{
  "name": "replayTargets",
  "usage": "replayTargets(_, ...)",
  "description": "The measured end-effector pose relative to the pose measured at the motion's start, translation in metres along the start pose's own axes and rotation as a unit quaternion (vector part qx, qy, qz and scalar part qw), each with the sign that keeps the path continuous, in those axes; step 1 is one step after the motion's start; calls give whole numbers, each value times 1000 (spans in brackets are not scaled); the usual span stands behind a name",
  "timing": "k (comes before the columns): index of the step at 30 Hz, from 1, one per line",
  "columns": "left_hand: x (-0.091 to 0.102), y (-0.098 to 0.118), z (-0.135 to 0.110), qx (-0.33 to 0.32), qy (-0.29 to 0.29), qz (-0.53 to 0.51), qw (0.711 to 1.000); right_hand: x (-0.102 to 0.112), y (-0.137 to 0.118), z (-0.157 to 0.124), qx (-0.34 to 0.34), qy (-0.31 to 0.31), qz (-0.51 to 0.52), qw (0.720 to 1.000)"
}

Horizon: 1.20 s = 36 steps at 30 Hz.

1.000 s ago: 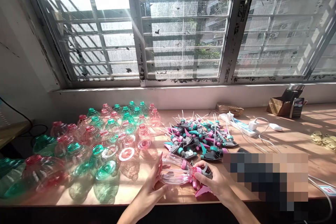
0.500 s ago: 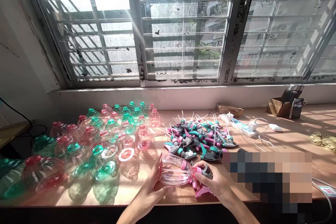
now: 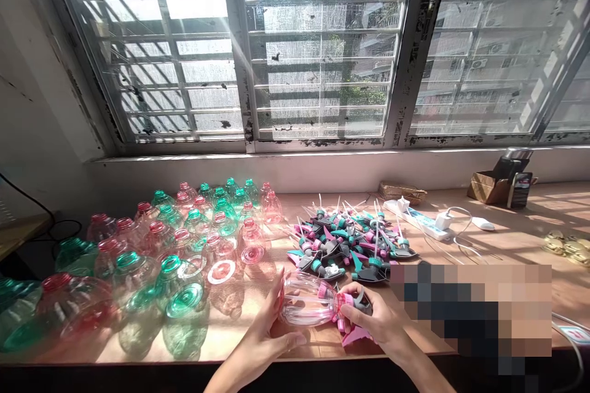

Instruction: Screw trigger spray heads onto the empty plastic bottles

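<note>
A clear pink bottle (image 3: 308, 306) lies on its side between my hands, low over the table's front edge. My left hand (image 3: 270, 328) cups its base, the fingers against the far side and the thumb stretched out below it. At the neck, my right hand (image 3: 371, 313) pinches the pink collar of a spray head (image 3: 346, 301). The spray head sits on the bottle's mouth; a grey part shows by my right fingers and a pink trigger (image 3: 356, 334) hangs beneath. Whether the collar is fully tightened I cannot tell.
Several pink and green open bottles (image 3: 193, 221) stand at the left. Behind my hands lies a heap of spray heads (image 3: 345, 239) with thin tubes. Farther right are a power strip (image 3: 426, 221), a wicker basket (image 3: 402, 192), a brown box (image 3: 488, 187) and golden items (image 3: 566, 245).
My left thumb has shifted slightly right, away from the bottle's base. My right fingers have moved a little on the collar. The bottle stays in nearly the same place.
</note>
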<state>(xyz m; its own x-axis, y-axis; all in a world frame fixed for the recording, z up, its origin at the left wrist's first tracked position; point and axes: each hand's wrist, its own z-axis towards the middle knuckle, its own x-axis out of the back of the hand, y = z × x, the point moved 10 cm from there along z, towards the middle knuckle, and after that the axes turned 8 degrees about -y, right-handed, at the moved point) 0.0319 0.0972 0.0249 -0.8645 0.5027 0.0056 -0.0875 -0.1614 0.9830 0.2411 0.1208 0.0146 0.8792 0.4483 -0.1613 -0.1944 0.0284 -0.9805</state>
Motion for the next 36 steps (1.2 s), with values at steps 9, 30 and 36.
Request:
replayTargets(9,3,-2,0,-2,6,11,1000,-2,-2,-1,-13,-14,3,1000)
replayTargets(30,4,-4,-2,6,-1,27,1000,-3,-2,-2,-14,-5,9,1000)
replayTargets(36,5,-9,1,-15,-8,-27,1000,-3,-1,-1,-15,-11,1,1000)
